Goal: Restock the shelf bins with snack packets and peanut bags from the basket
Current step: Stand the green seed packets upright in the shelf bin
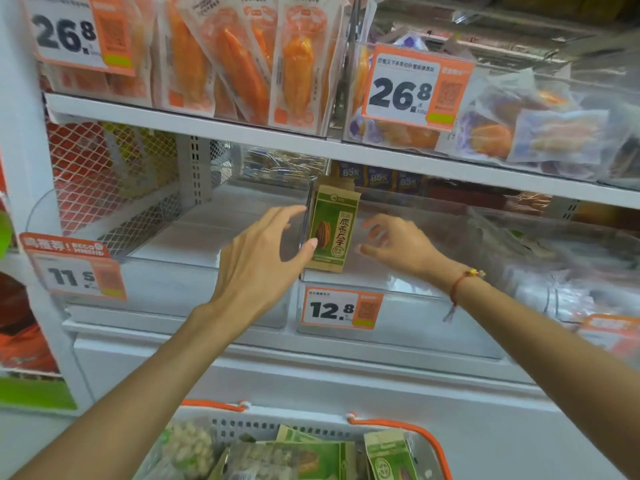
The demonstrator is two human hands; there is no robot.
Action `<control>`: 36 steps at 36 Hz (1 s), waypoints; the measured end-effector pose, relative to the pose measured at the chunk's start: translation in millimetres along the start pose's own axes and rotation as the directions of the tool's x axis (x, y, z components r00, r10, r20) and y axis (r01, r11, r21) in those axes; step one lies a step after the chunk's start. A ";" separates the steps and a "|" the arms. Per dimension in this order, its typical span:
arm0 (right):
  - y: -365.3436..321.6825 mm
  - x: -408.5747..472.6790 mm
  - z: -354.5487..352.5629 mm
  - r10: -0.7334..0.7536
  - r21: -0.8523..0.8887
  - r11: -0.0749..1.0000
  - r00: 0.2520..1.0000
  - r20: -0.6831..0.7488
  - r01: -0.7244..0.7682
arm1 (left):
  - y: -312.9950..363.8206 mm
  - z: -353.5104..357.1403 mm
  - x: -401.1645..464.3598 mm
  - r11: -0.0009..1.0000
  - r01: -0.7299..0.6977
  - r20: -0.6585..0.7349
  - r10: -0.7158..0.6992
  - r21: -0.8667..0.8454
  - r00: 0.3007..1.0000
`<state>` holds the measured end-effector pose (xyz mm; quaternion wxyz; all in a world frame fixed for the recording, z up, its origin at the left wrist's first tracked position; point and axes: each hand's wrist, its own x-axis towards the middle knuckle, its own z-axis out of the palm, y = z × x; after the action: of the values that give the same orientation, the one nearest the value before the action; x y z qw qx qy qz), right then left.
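Green packet (331,231) upright between spread hands: left thumb (309,244) touching, right fingers (375,233) apart.

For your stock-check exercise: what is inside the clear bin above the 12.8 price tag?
One green packet stands upright at the bin's left wall, the rest bare. The right hand and packet hide part of the floor.

Basket (429,441) cut off below, right bins (571,258) blurred

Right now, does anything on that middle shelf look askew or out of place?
Nothing is spilled or damaged. The green-and-brown paper seed packet stands upright, alone in the clear plastic bin above the 12.8 price tag, tight against the bin's left divider.
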<state>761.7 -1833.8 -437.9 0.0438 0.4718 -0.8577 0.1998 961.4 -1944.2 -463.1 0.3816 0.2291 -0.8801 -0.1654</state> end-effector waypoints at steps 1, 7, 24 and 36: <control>-7.2 -15.5 -7.1 -0.064 -0.017 0.998 0.998 -0.010 0.064 | 4.3 -5.8 -4.8 0.998 -0.048 -0.027 0.049 0.038 0.998; -43.7 -99.7 -19.6 -0.301 -0.131 0.941 0.948 0.103 0.313 | 15.2 -36.7 -47.0 0.962 -0.217 0.096 0.203 0.166 0.974; -30.6 -207.6 136.9 -0.001 -0.076 0.992 0.610 0.792 0.101 | -86.1 24.5 -203.4 0.974 0.196 0.914 -0.176 0.109 0.365; -65.5 -261.7 170.2 -0.205 0.228 0.973 0.610 0.765 0.042 | -80.7 9.5 -235.5 0.983 0.184 0.970 -0.044 0.000 0.239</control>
<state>979.3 -1723.1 -643.1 -0.3652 0.5717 -0.7330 0.0501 1118.8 -1886.2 -647.2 -0.2384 0.1209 -0.8986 -0.3480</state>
